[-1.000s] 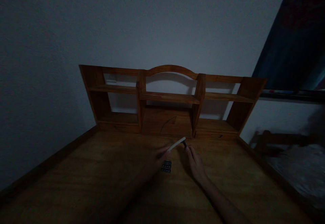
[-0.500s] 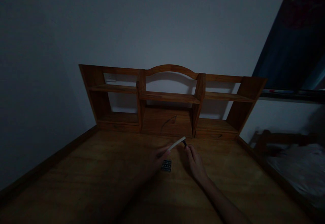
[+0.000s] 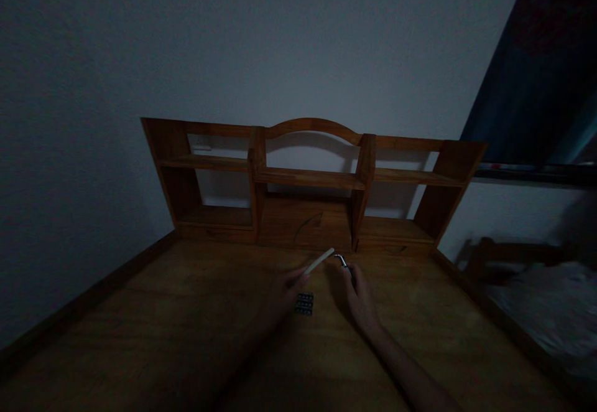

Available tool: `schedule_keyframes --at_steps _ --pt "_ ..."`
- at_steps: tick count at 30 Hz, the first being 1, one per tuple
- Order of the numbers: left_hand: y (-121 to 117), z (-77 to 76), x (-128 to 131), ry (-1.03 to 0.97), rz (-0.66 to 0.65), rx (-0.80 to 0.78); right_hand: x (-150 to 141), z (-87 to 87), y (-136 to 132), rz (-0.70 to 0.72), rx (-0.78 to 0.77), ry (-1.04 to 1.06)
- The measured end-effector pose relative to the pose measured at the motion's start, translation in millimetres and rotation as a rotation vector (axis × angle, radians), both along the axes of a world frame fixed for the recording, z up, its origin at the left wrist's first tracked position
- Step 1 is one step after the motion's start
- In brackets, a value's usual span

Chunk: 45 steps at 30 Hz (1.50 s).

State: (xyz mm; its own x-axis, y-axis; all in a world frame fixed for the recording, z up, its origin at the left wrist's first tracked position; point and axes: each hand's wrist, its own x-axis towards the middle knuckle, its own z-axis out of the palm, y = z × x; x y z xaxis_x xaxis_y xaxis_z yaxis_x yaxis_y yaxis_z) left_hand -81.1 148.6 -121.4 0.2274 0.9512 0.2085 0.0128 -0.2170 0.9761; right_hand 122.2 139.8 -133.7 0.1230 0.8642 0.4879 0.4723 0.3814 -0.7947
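Observation:
My left hand (image 3: 288, 289) is closed around one end of a pale, narrow strip (image 3: 319, 261), which slants up to the right above the desk. In my right hand (image 3: 358, 294) is a shiny metal tool with a bent end (image 3: 342, 261); its exact kind is too dark to make out. The bent end points left, a small gap from the strip's far tip. A small dark case with rows of little light pieces (image 3: 304, 304) lies on the desk just right of my left hand, below the strip.
A wooden desk (image 3: 186, 300) carries a shelf unit (image 3: 310, 178) along its back edge, against a pale wall. Raised edges run along both sides of the desk. To the right are a dark curtain (image 3: 536, 88) and a pale cloth heap (image 3: 550, 312). The room is dim.
The bent tool has come away from the strip's tip and turned, so more of its shiny end shows. The strip's tip has shifted slightly left. The dark case stays on the desk.

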Motion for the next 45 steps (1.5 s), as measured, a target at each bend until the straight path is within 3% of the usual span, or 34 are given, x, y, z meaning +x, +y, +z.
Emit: schedule_keyframes --at_steps 6,13,19,26,32,39,45 --pt "-2 1.2 1 -0.046 -0.028 0.043 -1 0.5 -1 0.000 -0.004 -0.015" --pt "-1 3.6 1 -0.089 -0.049 -0.063 -2 1.7 -3 0.006 -0.008 -0.014" --pt "-4 5.8 2 -0.062 -0.075 0.014 0 0.3 -3 0.004 -0.040 -0.034" --pt "1 1.5 -1 -0.034 0.015 0.015 -1 -0.7 -3 0.000 -0.016 -0.032" --pt "2 -5.5 2 -0.027 0.002 0.015 -1 -1.7 -2 0.018 -0.008 -0.048" --pt "-2 -0.4 3 -0.014 -0.022 0.019 1 -1.5 -1 0.007 -0.024 -0.038" --pt "4 -9.2 4 -0.016 0.018 0.008 2 -1.7 0 0.018 -0.023 -0.054"
